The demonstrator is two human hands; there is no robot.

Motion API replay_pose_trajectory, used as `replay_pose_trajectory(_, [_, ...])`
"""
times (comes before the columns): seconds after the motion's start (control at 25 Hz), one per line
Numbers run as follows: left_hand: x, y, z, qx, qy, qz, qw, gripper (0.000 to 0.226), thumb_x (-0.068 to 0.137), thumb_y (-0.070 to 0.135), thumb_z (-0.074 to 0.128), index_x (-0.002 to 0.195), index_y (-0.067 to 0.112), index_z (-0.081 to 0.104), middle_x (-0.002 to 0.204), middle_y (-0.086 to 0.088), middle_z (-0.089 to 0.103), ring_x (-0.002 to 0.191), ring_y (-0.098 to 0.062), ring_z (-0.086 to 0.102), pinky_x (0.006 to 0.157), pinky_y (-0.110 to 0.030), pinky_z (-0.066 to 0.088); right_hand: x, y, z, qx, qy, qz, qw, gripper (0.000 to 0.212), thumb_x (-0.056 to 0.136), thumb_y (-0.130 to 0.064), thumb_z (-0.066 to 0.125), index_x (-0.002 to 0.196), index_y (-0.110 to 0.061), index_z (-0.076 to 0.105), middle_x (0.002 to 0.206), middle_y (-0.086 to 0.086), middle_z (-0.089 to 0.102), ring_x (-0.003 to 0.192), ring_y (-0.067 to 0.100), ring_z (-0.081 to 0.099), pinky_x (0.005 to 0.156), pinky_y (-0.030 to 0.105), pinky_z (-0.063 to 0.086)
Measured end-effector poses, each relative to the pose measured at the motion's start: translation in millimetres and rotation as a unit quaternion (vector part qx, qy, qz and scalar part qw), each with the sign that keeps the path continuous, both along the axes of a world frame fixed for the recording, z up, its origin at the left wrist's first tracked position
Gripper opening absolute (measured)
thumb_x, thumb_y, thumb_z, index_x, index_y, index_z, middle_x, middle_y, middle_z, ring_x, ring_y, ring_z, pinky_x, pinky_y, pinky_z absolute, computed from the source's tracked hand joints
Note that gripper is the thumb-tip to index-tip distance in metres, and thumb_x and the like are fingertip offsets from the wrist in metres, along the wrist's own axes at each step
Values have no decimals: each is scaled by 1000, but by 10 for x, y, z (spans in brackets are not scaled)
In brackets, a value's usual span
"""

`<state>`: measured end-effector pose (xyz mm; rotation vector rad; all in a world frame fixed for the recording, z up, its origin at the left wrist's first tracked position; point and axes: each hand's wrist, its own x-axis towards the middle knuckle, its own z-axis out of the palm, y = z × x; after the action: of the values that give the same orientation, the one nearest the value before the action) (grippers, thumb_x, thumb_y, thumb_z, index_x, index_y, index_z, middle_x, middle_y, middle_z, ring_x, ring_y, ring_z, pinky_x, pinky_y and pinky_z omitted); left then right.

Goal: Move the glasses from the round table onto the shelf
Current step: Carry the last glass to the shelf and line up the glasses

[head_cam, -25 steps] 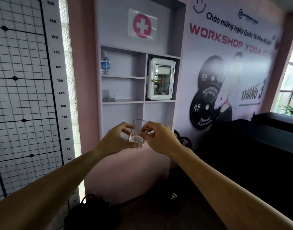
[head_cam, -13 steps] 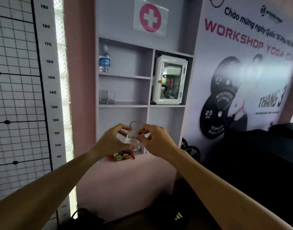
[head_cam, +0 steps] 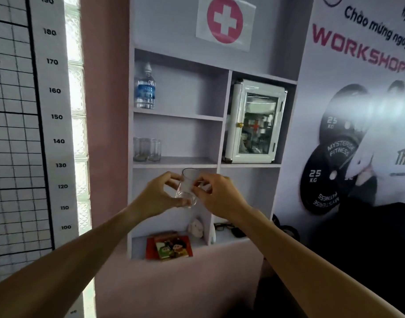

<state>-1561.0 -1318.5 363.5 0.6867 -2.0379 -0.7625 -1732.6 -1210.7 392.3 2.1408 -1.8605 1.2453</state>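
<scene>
— What have you got there?
— A clear glass (head_cam: 187, 188), pinched from both sides: my left hand (head_cam: 156, 195) on its left, my right hand (head_cam: 216, 196) on its right, in the air before the shelf (head_cam: 174, 161).
— Anything on the shelf?
— Two glasses (head_cam: 147, 149) at the far left of the middle compartment, a water bottle (head_cam: 144, 87) above them.

1. A clear, empty glass (head_cam: 187, 188) is held in the air in front of the shelf (head_cam: 174, 160), tilted with its rim leaning right.
2. Clear glasses (head_cam: 147, 149) stand upright on the shelf's middle-left board, close together at its left end.
</scene>
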Motion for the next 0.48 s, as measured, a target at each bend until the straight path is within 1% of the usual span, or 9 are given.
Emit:
replay_pose_trajectory(0.08, [-64,-200,11,-19,8,13,1000,62,55,35,95,105,38,59,99,14,66,84,-5,66,66,-25,56,-83,-265,4,3,-2,14,1000,9,90,-35,63,96,-29,67,90,-9,71,80,9,66,70,33,58])
replay_pose_trajectory(0.16, [-119,-403,4,-14,13,30,999,66,54,39,94,110,33,59,100,13,65,83,-4,66,62,-23,55,-160,-533,13,4,4,20,1000,10,90,-36,62,96,-29,66,91,-7,69,81,13,65,72,37,58])
replay_pose_trajectory(0.24, [-167,-636,14,-13,5,49,999,72,50,49,91,112,32,58,101,9,65,80,-6,67,60,-22,54,-242,-845,12,-4,8,35,999,9,90,-35,63,94,-28,66,91,-6,68,80,13,64,72,37,57])
replay_pose_trajectory(0.32, [-234,-906,49,-22,-5,71,997,72,49,54,89,111,36,57,102,10,65,84,-7,68,65,-26,56,-336,-1165,28,-23,7,48,999,5,89,-34,65,91,-29,65,87,-8,67,76,10,63,69,35,57])
replay_pose_trajectory(0.4, [-331,-1195,85,-28,3,92,995,69,53,48,92,112,34,59,105,7,66,90,-8,67,68,-30,59,-459,-1511,74,-30,8,67,997,7,88,-35,65,92,-29,66,90,-7,69,77,12,65,70,37,58])
replay_pose_trajectory(0.44, [-374,-1331,101,-23,11,98,995,69,55,43,93,113,31,59,106,6,66,93,-9,66,67,-29,60,-520,-1684,105,-29,9,79,996,8,89,-35,65,93,-29,66,93,-6,69,78,13,66,72,38,58])
replay_pose_trajectory(0.48, [-419,-1458,118,-16,18,105,994,69,55,41,94,113,30,60,107,6,65,94,-9,65,64,-24,59,-579,-1843,140,-27,12,90,996,8,89,-35,65,94,-28,66,95,-6,69,80,14,66,74,39,58])
